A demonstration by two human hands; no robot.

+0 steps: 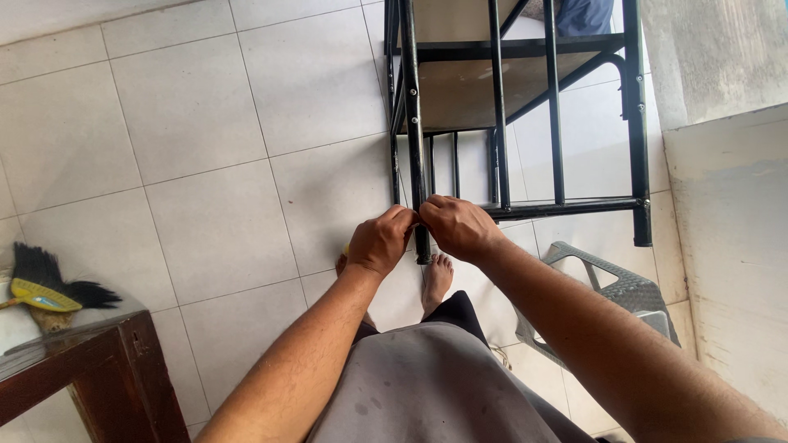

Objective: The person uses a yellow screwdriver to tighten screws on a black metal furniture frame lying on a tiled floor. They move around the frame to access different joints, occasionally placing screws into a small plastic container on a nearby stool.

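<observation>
At the far left edge a black-bristled broom with a yellow head lies on the floor, just beside the corner of a dark brown wooden bench that juts in from the lower left. Between these and the middle spreads a wide stretch of pale square floor tiles, the widest open stretch in view. At centre the left hand and right hand meet, fingers curled and pinching at a front upright of a black metal tube frame with a wooden board top; what the fingertips grip there cannot be made out. Right of the frame a grey woven plastic chair stands close against a rough grey concrete wall, leaving only a narrow gap.
</observation>
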